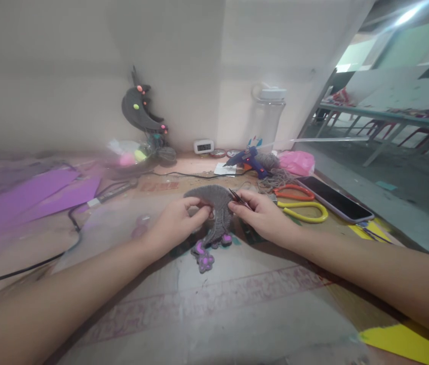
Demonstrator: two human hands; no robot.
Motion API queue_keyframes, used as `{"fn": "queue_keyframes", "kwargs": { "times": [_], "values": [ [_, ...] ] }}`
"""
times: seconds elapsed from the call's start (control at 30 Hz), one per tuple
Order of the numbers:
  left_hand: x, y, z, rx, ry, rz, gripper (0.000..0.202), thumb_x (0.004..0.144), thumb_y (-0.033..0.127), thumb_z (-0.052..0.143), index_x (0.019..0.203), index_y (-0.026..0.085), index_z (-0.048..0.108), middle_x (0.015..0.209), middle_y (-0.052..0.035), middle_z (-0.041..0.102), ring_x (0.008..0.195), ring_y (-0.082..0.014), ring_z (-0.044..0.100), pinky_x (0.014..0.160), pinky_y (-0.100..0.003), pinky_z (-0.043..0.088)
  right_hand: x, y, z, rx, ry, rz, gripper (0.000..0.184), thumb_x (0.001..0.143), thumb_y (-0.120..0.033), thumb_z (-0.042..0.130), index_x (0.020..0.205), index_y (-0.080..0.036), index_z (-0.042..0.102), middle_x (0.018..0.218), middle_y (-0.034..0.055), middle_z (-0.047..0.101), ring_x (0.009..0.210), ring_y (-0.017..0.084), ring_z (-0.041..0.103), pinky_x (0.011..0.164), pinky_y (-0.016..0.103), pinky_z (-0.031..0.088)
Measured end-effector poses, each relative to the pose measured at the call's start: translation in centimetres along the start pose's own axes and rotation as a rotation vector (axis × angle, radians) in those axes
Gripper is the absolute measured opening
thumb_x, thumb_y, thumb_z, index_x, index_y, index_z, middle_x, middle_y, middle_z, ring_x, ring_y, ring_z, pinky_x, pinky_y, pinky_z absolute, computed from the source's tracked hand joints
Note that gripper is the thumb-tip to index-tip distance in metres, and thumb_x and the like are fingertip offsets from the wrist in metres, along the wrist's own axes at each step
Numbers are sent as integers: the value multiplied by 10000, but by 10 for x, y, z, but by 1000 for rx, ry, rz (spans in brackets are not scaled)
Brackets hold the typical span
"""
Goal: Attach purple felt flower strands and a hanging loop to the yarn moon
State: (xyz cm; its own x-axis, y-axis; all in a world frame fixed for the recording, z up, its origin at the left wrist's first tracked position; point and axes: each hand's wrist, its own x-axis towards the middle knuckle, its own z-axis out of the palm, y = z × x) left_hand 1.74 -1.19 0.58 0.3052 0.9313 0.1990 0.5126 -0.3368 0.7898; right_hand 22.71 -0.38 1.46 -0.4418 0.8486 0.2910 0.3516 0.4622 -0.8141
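A crescent moon (pixel 220 203) wrapped in grey yarn is held up just over the table, with purple-dotted pieces and a small paw-shaped charm (pixel 204 261) hanging at its lower end. My left hand (pixel 184 218) is closed on its inner edge, thumb and fingers pinching it. On the outer edge rests my right hand (pixel 262 215), closed round a thin, dark, pointed tool (pixel 240 198) that looks like tweezers or small scissors; its tip points up and left. The fingers of the right hand also touch the yarn.
Beyond my right hand lie orange-handled scissors (pixel 294 191), yellow-handled scissors (pixel 307 212), a phone (pixel 336 199), grey yarn (pixel 275 175) and a blue glue gun (pixel 251 159). A bottle (pixel 269 119) and small clock (pixel 203 147) stand by the wall. Purple sheets (pixel 58 195) and a black cable (pixel 28 266) are left.
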Motion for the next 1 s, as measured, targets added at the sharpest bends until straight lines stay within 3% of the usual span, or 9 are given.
{"fn": "queue_keyframes", "kwargs": {
  "times": [0.27, 0.47, 0.57, 0.7, 0.87, 1.0],
  "values": [
    [2, 1, 0, 9, 37, 5, 304, 867, 434, 528, 749, 198, 678, 708, -18, 691, 632, -160, 602, 582, -264, 434, 0, -2, -1, 6, 29, -13, 148, 869, -293, 514, 769, -185, 532, 694, -25, 492, 668, 120, 466, 626, 235, 391],
    [4, 6, 0, -39, 52, 201, 226, 893, 331, 494, 776, 203, 639, 959, -43, 693, 913, -173, 629, 841, -285, 471, 0, 0, -2, 6, 116, 2, 196, 882, -315, 508, 729, -192, 493, 627, -55, 422, 569, 98, 390, 567, 230, 358],
    [4, 5, -1, -36, 44, 222, 209, 896, 308, 487, 803, 199, 639, 970, -40, 690, 932, -171, 626, 862, -286, 468, 1, 3, -2, -13, 114, -10, 192, 876, -317, 515, 730, -193, 499, 643, -45, 454, 603, 108, 430, 585, 233, 374],
    [4, 2, -1, -10, 8, 115, 276, 889, 411, 509, 815, 197, 667, 872, -34, 709, 813, -181, 638, 740, -277, 486, 3, 4, 0, -27, 59, -24, 142, 880, -299, 504, 803, -189, 553, 726, -18, 542, 705, 132, 511, 651, 243, 415],
    [3, -1, -1, -24, -5, -52, 392, 837, 536, 551, 878, 175, 700, 860, -69, 736, 747, -210, 652, 644, -288, 484, 0, 1, 2, -151, -28, -28, 152, 882, -301, 516, 801, -182, 565, 694, -17, 547, 658, 130, 510, 608, 239, 404],
    [3, 2, 0, -91, 31, -58, 366, 842, 514, 558, 841, 180, 705, 838, -53, 735, 719, -190, 648, 619, -270, 475, -7, 6, -3, -253, 79, -174, 246, 938, -344, 454, 1088, -172, 547, 873, 43, 635, 754, 164, 580, 683, 279, 443]
  ]
}}
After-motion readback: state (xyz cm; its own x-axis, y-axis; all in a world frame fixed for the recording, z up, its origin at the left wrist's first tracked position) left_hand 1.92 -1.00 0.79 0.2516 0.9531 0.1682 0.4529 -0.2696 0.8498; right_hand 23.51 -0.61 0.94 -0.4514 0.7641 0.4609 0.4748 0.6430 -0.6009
